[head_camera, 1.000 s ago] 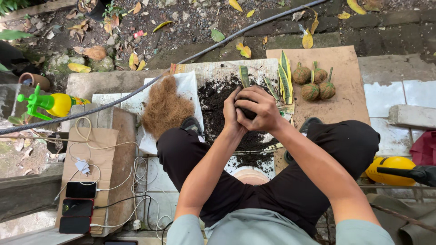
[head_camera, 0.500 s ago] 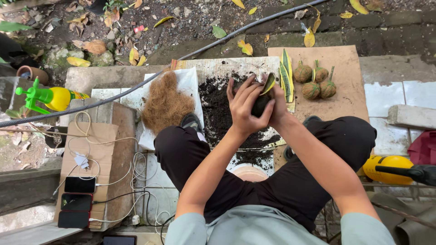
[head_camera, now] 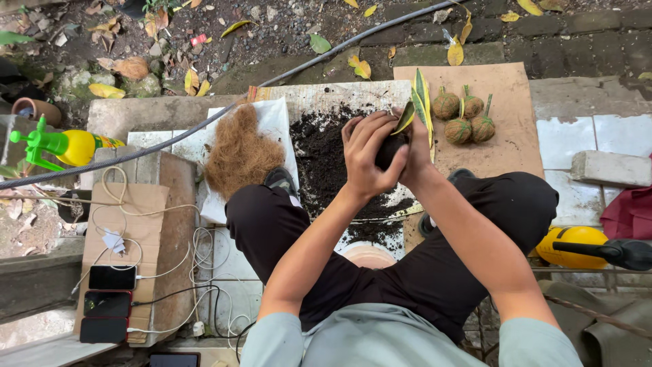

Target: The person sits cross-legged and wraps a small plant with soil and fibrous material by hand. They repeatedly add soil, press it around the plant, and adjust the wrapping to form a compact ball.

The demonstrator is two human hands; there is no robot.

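Left hand (head_camera: 367, 153) and right hand (head_camera: 412, 158) clasp a soil ball (head_camera: 390, 148) (fingers curled tight) above loose soil (head_camera: 322, 153)

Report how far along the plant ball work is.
Done: three fibre-wrapped plant balls sit on the cardboard sheet. In hand: left hand and right hand press a dark soil ball with striped leaves. Left: it is bare; coconut fibre lies unused.

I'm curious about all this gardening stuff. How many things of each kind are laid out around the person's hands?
Soil ball, held in both hands, left hand and right hand: 1
Wrapped balls: 4
Fibre pile: 1
Soil pile: 1
Spray bottle: 1
Phones: 3
Total: 11
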